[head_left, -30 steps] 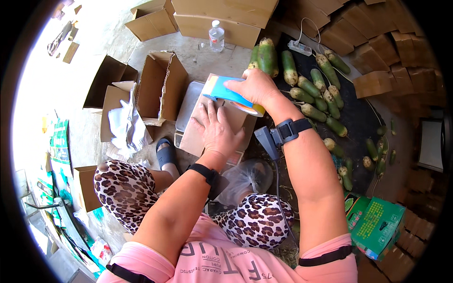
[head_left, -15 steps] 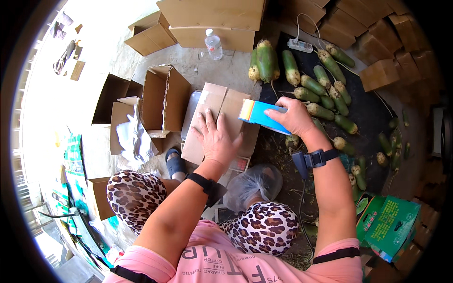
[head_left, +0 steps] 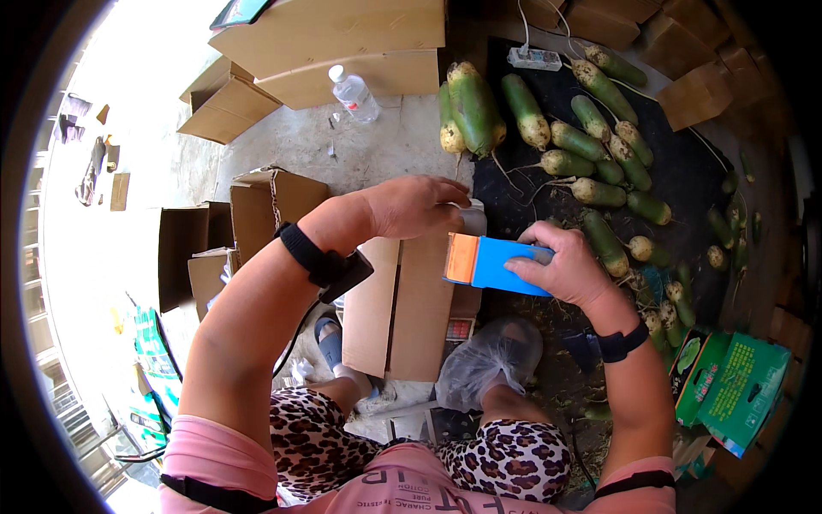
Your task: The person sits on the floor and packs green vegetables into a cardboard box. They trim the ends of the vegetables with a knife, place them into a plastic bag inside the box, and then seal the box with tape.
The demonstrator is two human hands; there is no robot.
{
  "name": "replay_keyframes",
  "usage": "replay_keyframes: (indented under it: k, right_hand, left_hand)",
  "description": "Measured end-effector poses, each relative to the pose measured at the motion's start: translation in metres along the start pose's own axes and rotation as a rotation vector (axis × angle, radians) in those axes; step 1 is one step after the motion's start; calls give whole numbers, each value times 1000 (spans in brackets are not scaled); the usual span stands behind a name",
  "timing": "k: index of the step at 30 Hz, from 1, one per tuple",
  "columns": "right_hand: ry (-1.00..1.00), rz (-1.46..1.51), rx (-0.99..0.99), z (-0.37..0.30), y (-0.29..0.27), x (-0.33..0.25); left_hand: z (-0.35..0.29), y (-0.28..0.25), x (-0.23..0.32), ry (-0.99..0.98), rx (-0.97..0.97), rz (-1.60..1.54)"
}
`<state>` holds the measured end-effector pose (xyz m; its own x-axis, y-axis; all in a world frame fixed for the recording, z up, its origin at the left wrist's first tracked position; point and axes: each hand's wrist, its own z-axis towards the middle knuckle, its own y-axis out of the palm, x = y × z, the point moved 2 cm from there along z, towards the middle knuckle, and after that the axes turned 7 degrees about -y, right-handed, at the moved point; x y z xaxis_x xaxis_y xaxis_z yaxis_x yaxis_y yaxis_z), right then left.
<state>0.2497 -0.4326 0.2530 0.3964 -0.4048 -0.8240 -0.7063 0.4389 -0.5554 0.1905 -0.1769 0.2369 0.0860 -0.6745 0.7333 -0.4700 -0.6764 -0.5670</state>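
Note:
A closed cardboard carton (head_left: pixel 419 317) lies in front of me, its top seam running lengthwise between the two flaps. My left hand (head_left: pixel 419 206) is at the carton's far end, fingers stretched to the right and a little apart; whether they press on the cardboard is unclear. My right hand (head_left: pixel 561 265) is closed around a blue tape dispenser (head_left: pixel 509 264) with an orange front end. That front end is close to the carton's right edge. Some greyish plastic (head_left: pixel 473 219) shows beyond the carton, mostly hidden.
Long green radishes (head_left: pixel 591 141) lie on a dark mat at the right, beside a power strip (head_left: pixel 535 58). Open cartons (head_left: pixel 274 201) stand at the left. A clear bottle (head_left: pixel 354 94) stands ahead, near a large carton (head_left: pixel 351 77). A green printed box (head_left: pixel 743 385) is at lower right.
The carton has turned and its seam now points toward me. My left hand went from its top to its far end. My right hand, still holding the tape dispenser, shifted slightly right and nearer.

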Motion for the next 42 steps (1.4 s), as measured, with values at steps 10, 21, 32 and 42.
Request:
replay_keyframes:
  k: [10, 21, 32, 42]
  right_hand:
    - [-31, 23, -22, 2, -9, -15]
    - [68, -72, -89, -10, -53, -14]
    - [-12, -230, -77, -36, -88, 1]
    - [-30, -293, -194, 26, -103, -2]
  left_hand:
    - [17, 11, -11, 112, -286, -178]
    - [24, 16, -25, 292, -176, -146]
    - [27, 10, -26, 374, 4, -32]
    - [26, 10, -27, 403, 11, -118]
